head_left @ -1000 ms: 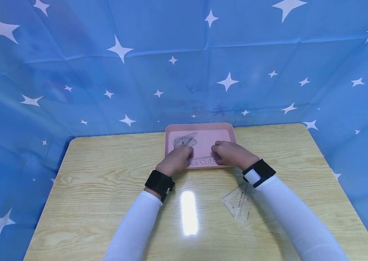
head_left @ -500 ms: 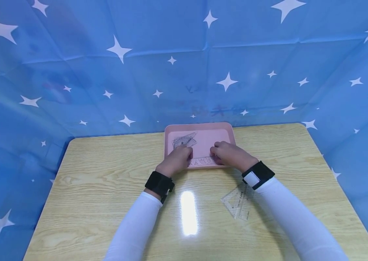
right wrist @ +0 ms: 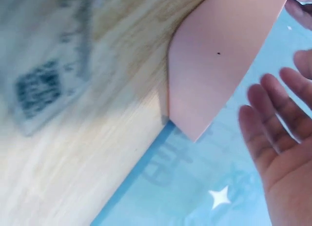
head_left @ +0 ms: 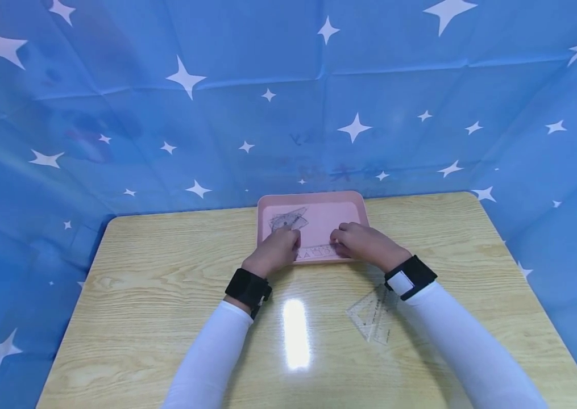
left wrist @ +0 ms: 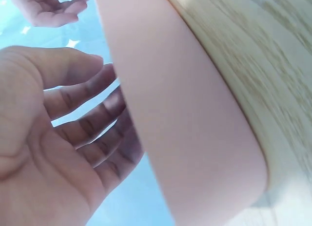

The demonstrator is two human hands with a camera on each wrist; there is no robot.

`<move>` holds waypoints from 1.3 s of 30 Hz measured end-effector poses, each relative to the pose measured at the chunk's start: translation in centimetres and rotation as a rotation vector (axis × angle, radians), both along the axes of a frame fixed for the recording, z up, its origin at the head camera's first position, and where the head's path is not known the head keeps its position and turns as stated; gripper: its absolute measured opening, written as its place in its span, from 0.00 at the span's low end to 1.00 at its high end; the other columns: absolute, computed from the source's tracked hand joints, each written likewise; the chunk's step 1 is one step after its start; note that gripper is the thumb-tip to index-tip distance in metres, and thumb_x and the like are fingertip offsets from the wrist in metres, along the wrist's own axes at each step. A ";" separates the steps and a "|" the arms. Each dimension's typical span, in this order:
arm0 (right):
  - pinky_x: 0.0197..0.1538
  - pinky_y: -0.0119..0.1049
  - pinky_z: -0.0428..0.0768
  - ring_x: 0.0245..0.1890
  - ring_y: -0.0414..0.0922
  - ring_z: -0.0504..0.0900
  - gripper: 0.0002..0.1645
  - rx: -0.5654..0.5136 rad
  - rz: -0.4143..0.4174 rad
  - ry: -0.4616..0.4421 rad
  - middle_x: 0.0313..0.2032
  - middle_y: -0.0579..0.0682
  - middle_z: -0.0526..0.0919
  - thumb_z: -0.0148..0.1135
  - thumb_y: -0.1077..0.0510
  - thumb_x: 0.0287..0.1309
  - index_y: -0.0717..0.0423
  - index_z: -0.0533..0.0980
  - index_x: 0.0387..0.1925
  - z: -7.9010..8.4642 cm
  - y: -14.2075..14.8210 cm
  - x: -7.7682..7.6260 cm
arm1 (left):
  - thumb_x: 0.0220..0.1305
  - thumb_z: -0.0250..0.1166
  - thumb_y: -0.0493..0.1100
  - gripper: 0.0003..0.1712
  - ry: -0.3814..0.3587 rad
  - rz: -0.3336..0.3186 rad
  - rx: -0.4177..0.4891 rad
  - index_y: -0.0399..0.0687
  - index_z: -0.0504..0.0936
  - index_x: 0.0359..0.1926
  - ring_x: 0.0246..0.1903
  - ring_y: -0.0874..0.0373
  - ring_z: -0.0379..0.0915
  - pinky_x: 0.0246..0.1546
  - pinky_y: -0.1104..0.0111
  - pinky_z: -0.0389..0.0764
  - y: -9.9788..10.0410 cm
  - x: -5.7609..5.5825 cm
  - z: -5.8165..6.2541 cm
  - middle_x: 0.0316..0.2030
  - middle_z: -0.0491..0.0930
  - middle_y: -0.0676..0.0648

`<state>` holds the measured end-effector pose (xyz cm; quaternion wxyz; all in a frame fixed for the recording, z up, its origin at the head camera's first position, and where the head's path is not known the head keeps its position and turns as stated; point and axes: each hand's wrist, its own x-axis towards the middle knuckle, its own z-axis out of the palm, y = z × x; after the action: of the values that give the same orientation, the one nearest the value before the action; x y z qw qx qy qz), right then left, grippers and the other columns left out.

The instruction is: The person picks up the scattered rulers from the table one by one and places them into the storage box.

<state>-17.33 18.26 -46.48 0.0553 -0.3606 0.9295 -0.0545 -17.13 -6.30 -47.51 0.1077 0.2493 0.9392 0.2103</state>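
Note:
A pink tray (head_left: 314, 197) stands at the table's back edge. Along its near side lies a clear stencil ruler (head_left: 316, 251) with cut-out shapes. My left hand (head_left: 280, 247) is over the ruler's left end; in the left wrist view its fingers (left wrist: 83, 128) bend loosely and their tips pass behind the tray wall (left wrist: 161, 104). My right hand (head_left: 362, 244) hovers at the ruler's right end. In the right wrist view its fingers (right wrist: 268, 123) are spread and relaxed, with nothing seen between them. The tray wall hides the ruler from both wrist views.
Clear drawing pieces (head_left: 288, 218), one like a protractor, overlap in the tray's left part. A clear set square (head_left: 367, 312) and another clear strip (head_left: 384, 326) lie on the wooden table (head_left: 165, 318) near my right forearm. A blue starry cloth (head_left: 247, 113) hangs behind.
The ruler's printed shapes show slightly differently between my hands. My right wrist has shifted slightly right in the last half second; the left hand has hardly moved.

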 end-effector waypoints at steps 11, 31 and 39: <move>0.52 0.43 0.83 0.44 0.47 0.80 0.16 -0.187 -0.037 0.134 0.44 0.53 0.82 0.65 0.55 0.70 0.59 0.80 0.55 0.5 2.6 1.8 | 0.71 0.61 0.36 0.03 0.118 -0.004 0.018 0.43 0.80 0.38 0.34 0.55 0.71 0.37 0.66 0.76 0.4 0.8 0.9 0.34 0.76 0.47; 0.61 0.49 0.80 0.58 0.54 0.80 0.18 -0.334 0.026 0.386 0.56 0.59 0.81 0.63 0.56 0.68 0.58 0.79 0.55 -0.5 7.0 6.9 | 0.73 0.62 0.40 0.07 0.360 -0.166 0.073 0.44 0.82 0.47 0.42 0.55 0.76 0.46 0.65 0.80 3.6 6.2 2.3 0.43 0.80 0.48; 0.52 0.46 0.84 0.50 0.50 0.82 0.19 -0.349 0.037 0.381 0.49 0.54 0.83 0.70 0.57 0.59 0.59 0.80 0.51 -2.0 7.6 8.8 | 0.72 0.63 0.44 0.08 0.293 -0.235 0.007 0.47 0.82 0.46 0.40 0.57 0.74 0.44 0.67 0.78 4.8 8.6 1.6 0.40 0.79 0.51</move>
<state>-8.50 25.85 -48.43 -0.1830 -0.3855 0.8929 -0.1438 -8.55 -1.54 -45.95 -0.0075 0.3856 0.9085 0.1609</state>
